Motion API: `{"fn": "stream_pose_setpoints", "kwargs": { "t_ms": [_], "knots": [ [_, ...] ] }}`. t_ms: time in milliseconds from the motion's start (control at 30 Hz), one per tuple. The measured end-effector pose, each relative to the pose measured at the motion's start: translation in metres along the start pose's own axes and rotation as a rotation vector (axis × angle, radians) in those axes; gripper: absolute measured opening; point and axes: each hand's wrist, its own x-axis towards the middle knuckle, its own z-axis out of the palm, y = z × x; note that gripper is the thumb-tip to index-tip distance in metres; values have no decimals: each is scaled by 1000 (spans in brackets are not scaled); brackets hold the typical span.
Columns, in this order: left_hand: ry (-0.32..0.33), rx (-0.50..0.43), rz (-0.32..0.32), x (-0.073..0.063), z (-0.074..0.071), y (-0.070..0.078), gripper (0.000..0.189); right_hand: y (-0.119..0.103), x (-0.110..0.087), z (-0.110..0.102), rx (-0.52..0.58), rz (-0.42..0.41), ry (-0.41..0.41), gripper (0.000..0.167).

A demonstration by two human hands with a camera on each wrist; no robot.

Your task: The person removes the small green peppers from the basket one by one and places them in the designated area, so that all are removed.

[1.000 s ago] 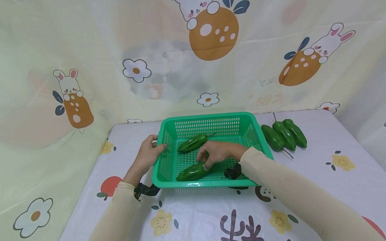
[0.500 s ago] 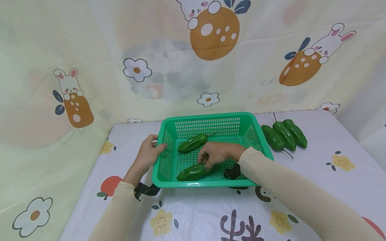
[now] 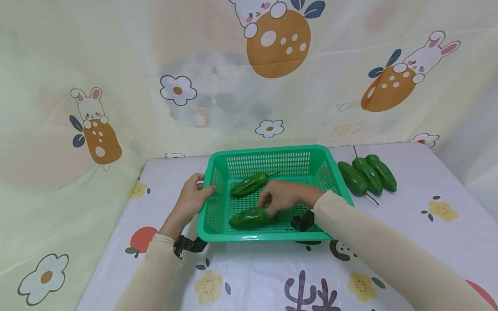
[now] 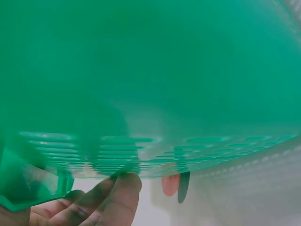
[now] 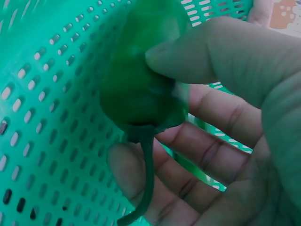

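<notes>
My right hand point(image 3: 283, 198) reaches into the green plastic basket point(image 3: 268, 237) and grips a green pepper point(image 3: 250, 218) near its stem end, low over the basket floor. In the right wrist view the thumb lies on top of that pepper point(image 5: 141, 89), fingers beneath, and its stem hangs free. A second green pepper point(image 3: 249, 184) lies behind it in the basket. With thumb inside and fingers outside, my left hand point(image 3: 190, 199) grips the basket's left rim. Fingertips point(image 4: 123, 197) show against the slotted wall in the left wrist view.
Several green peppers lie side by side on the tablecloth right of the basket, among them one pepper point(image 3: 381, 172) at the far right. The patterned tablecloth point(image 3: 241, 276) spreads in front. A printed cloth point(image 3: 218, 108) hangs behind the table.
The held pepper's near end has risen slightly and shifted a little right with my right hand. My left hand and the basket have stayed in place.
</notes>
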Motion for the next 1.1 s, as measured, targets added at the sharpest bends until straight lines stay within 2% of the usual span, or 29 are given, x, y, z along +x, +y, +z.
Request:
{"fn": "stream_pose_setpoints", "kwargs": {
  "t_ms": [400, 867, 1100],
  "knots": [
    [5, 16, -7, 1, 1, 0, 42, 10, -26, -13, 38, -62, 134, 37],
    [10, 22, -14, 0, 2, 0, 43, 11, -62, -26, 226, -28, 252, 38],
    [9, 22, -22, -1, 1, 2, 43, 13, -81, -32, 236, -22, 319, 41]
  ]
}}
